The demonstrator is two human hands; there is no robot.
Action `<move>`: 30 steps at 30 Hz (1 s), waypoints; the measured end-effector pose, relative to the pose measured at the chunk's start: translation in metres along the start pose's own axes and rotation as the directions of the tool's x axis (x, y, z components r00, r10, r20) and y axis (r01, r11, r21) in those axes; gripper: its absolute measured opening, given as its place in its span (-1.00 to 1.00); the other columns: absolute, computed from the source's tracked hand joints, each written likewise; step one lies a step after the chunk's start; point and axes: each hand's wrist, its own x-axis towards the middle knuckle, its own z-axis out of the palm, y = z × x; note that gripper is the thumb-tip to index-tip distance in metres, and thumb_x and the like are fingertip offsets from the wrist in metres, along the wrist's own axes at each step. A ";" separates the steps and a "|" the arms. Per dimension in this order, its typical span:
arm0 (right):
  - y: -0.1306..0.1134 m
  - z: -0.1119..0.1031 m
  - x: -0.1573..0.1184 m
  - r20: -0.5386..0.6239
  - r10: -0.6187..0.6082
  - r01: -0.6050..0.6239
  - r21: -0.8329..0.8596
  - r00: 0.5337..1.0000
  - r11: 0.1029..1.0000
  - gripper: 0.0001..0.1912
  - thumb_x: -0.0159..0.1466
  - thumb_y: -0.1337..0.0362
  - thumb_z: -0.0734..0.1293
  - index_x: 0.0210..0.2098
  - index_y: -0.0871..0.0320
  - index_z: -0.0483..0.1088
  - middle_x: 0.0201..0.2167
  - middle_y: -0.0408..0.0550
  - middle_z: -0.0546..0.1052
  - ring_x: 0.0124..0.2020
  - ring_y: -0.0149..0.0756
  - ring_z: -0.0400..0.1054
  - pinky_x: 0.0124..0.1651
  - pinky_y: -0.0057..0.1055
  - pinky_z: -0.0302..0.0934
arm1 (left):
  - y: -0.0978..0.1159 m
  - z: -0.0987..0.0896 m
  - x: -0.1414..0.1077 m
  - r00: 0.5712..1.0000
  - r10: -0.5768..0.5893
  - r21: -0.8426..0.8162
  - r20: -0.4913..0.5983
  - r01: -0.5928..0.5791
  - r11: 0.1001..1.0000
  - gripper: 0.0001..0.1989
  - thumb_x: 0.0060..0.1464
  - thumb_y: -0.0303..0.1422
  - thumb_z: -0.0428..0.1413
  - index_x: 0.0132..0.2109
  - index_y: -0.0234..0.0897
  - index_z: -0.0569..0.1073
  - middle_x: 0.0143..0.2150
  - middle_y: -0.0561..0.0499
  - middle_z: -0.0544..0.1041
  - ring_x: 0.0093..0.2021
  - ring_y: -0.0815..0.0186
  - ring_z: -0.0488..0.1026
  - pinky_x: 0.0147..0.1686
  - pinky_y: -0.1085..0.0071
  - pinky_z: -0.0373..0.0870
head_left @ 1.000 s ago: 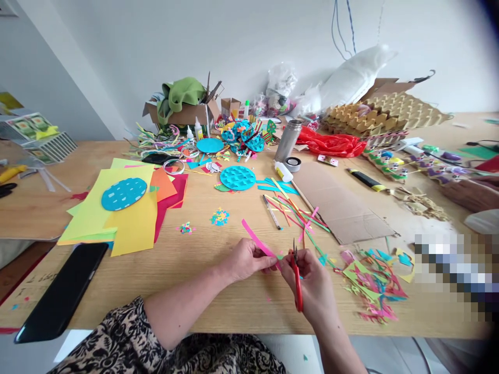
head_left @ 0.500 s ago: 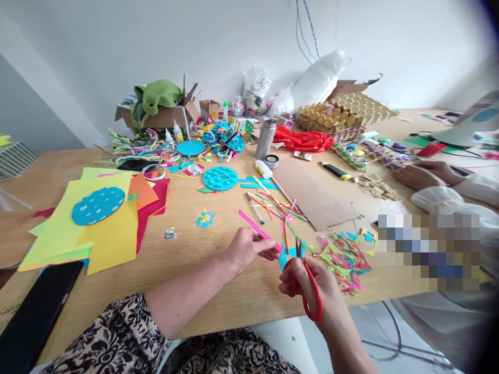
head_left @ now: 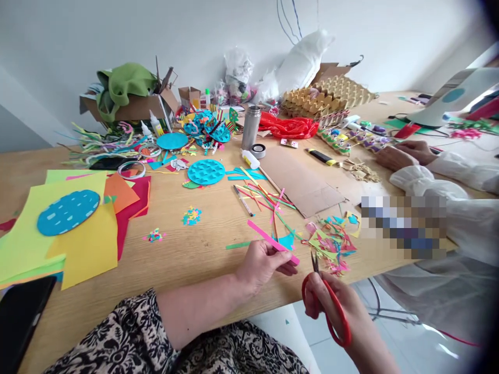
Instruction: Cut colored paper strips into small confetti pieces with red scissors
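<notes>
Between the thumb and fingers of my left hand (head_left: 267,262) is a pink paper strip (head_left: 261,232), held just above the table's front edge. My right hand (head_left: 331,298) grips red-handled scissors (head_left: 338,318) by the loops; their blades point up and stand apart from the strip. Beyond my hands lie thin coloured strips (head_left: 259,195), a blue paper piece (head_left: 286,241) and a green strip (head_left: 237,245). Right of these is a heap of paper scraps (head_left: 331,241). Two small piles of confetti (head_left: 192,215) sit to the left.
Coloured sheets (head_left: 88,249) and a black phone (head_left: 25,322) are at the left. Blue discs (head_left: 206,172), a metal bottle (head_left: 251,127) and cardboard (head_left: 300,182) stand or lie farther back. Another person's hands (head_left: 401,156) rest at the right, near egg cartons (head_left: 331,93).
The view has shifted right. Both my hands have moved right and toward the table edge, and the scissors are farther from the pink strip. The green strip now shows beside my left hand.
</notes>
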 end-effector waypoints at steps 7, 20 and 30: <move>0.007 0.011 -0.002 0.084 0.166 -0.173 0.095 0.983 0.980 -0.52 0.04 -0.15 0.30 -0.64 0.13 0.16 -0.78 -0.20 0.32 -0.77 -0.43 0.20 -0.68 -0.50 0.06 | 0.005 -0.004 0.003 1.000 -0.005 -0.024 -0.010 0.005 1.000 -0.69 -0.22 -0.22 0.25 -0.44 -0.46 0.51 -0.51 -0.11 0.53 -0.49 0.30 0.48 -0.38 0.35 0.42; 0.006 -0.001 0.006 -0.057 -0.016 0.019 0.064 0.998 0.998 -0.59 0.09 -0.05 0.31 -0.63 0.15 0.29 -0.72 -0.12 0.36 -0.66 -0.40 0.21 -0.59 -0.49 0.12 | -0.003 -0.001 -0.005 0.998 0.053 0.043 0.025 -0.054 0.998 -0.79 -0.10 -0.29 0.18 -0.43 -0.41 0.51 -0.46 -0.09 0.53 -0.45 0.38 0.44 -0.40 0.45 0.38; -0.009 0.006 0.017 -0.163 -0.065 0.083 0.112 0.985 0.990 -0.62 -0.12 0.11 0.47 -0.38 0.14 0.35 -0.46 -0.13 0.46 -0.37 -0.29 0.36 -0.35 -0.53 0.27 | 0.000 -0.005 -0.004 0.992 0.107 0.162 0.059 -0.115 0.980 -0.77 -0.10 -0.28 0.18 -0.36 -0.41 0.53 -0.44 -0.07 0.51 -0.49 0.43 0.36 -0.49 0.49 0.32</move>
